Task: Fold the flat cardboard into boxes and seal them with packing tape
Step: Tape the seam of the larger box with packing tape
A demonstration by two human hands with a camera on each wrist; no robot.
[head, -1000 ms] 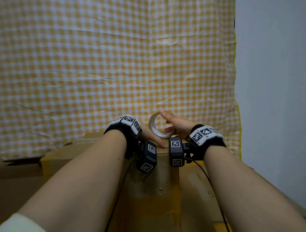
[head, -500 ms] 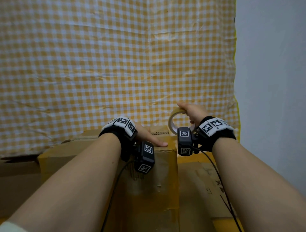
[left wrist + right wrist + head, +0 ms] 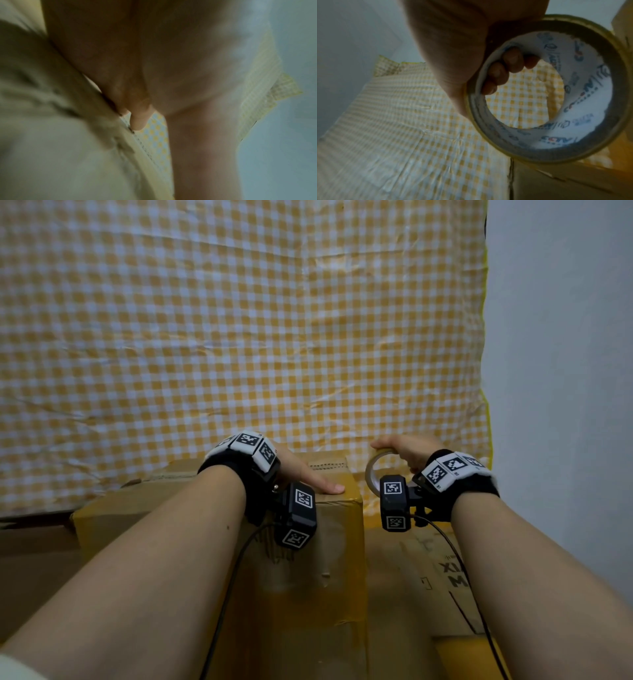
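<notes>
A brown cardboard box (image 3: 308, 559) stands upright in front of me. My left hand (image 3: 305, 474) lies flat on its top, thumb stretched along the near edge. To the right of the box, my right hand (image 3: 407, 451) holds a roll of packing tape (image 3: 375, 470) in the air. In the right wrist view its fingers (image 3: 503, 70) curl through the core of the tape roll (image 3: 556, 142), thumb on the outer rim. The left wrist view is blurred: only the palm, a fingertip (image 3: 139, 121) and the cardboard (image 3: 60, 135) show.
A yellow and white checked cloth (image 3: 239, 337) covers the surface behind the box. Flat printed cardboard (image 3: 442, 577) lies at the lower right, more brown cardboard (image 3: 30, 559) at the left. A grey wall (image 3: 565, 371) bounds the right side.
My right hand has carried the tape roll from above the box top out to the right, past the box's edge. My left hand has stayed pressed on the top.
</notes>
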